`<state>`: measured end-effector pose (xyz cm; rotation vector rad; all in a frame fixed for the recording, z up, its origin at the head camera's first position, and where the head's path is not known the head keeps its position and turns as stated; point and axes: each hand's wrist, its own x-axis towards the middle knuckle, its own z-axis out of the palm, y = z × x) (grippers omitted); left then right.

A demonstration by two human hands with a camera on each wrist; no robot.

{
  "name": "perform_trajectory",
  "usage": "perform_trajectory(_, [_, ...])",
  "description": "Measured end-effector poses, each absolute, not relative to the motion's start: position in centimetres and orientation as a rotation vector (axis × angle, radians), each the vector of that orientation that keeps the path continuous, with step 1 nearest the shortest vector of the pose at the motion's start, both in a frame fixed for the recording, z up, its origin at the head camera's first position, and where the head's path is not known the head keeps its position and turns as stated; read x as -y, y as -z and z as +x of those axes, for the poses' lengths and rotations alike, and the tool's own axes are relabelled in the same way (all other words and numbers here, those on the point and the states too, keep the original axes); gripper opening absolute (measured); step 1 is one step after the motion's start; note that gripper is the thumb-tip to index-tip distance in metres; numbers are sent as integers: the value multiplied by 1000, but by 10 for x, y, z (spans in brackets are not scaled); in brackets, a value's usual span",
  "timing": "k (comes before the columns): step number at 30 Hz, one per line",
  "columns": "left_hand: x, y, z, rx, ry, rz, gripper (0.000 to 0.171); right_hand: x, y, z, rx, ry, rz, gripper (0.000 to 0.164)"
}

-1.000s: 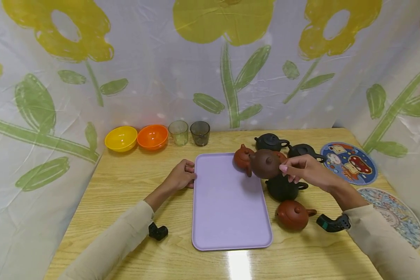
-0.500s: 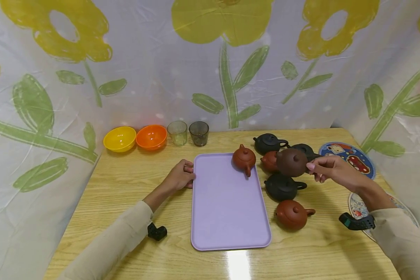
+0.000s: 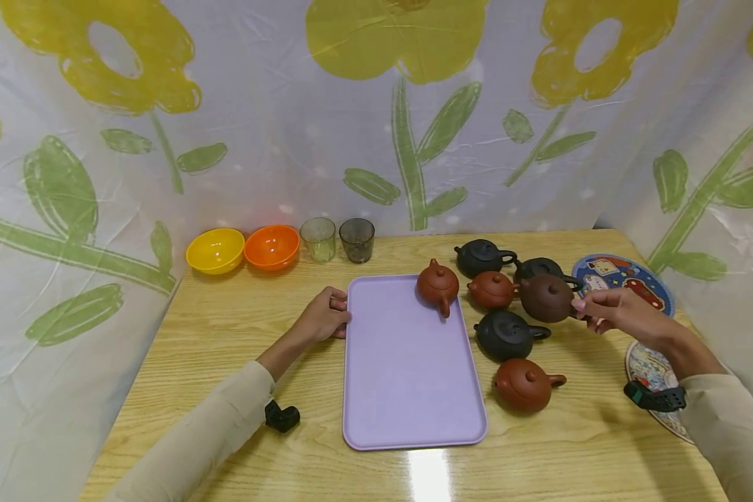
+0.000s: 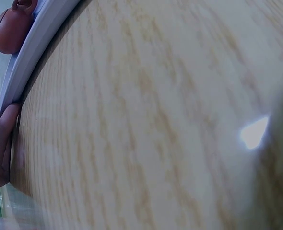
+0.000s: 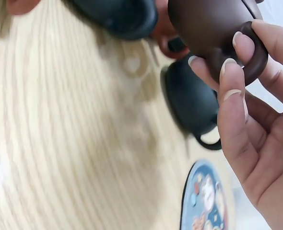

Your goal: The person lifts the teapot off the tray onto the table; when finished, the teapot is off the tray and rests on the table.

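In the head view my right hand (image 3: 624, 317) holds a dark brown teapot (image 3: 547, 298) by its handle. The right wrist view shows thumb and fingers pinching the looped handle (image 5: 256, 60), with the teapot raised over the table. A lilac tray (image 3: 411, 376) lies at the middle of the table, and my left hand (image 3: 321, 315) grips its left rim. On the tray's far right corner sits a reddish-brown teapot (image 3: 438, 284), its handle over the edge. Beside the tray are another reddish teapot (image 3: 492, 289), a black teapot (image 3: 505, 335) and a larger reddish teapot (image 3: 523, 385).
Two more black teapots (image 3: 482, 257) stand at the back right, one partly behind the held teapot. Two round patterned mats (image 3: 655, 282) lie at the right edge. Along the back left stand a yellow bowl (image 3: 216, 251), an orange bowl (image 3: 272, 248) and two glasses (image 3: 318, 239).
My right hand has carried the dark brown teapot rightward, from over the tray's far right corner to beyond the small reddish teapot. My left hand stays on the tray's rim.
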<state>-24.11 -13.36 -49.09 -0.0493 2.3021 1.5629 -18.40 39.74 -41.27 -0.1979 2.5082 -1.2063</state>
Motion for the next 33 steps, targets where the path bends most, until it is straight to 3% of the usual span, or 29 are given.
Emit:
perform_trajectory(14, [134, 487, -240, -2312, -1549, -38, 43, -416, 445, -188, -2401, 1248, -154, 38])
perform_trajectory(33, [133, 486, -238, -2308, -1555, -34, 42, -424, 449, -192, -2297, 1200, -253, 38])
